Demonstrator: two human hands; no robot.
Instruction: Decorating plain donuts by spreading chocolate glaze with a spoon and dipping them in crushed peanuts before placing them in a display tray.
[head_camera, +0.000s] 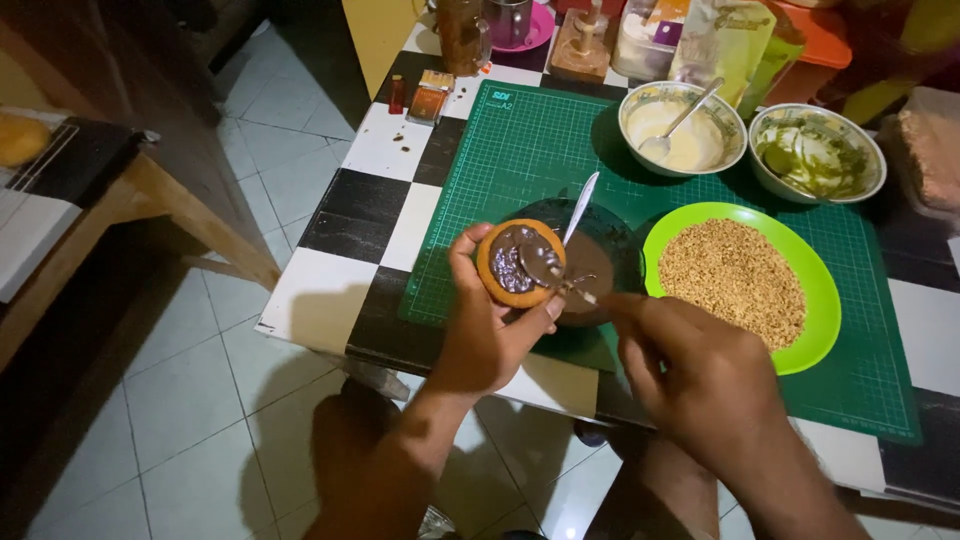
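Left hand (487, 330) is curled closed around a round golden biscuit (519, 263), held over the near left edge of the green cutting mat (520, 150); half its top is coated in glossy brown chocolate. Right hand (690, 365) is pinched shut on a spoon (548, 270) touching the coating, above the dark bowl (600, 262). Farther right, a green plate of crumbs (820, 300) lies just beside the bowl, leaving little open mat.

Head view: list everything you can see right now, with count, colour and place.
Doughnut: one, tan, chocolate-coated, in left hand.
Spoon: one, chocolate-smeared, on the doughnut.
Dark bowl: one, brown chocolate, mat centre.
Green plate: one, tan crumbs, mat right.
Cream bowl: one, white filling, spoon inside.
Green-glaze bowl: one, far right.
Cutting mat: one, green.
Table: black-and-white chequered.
Left hand: holds doughnut.
Right hand: holds spoon.
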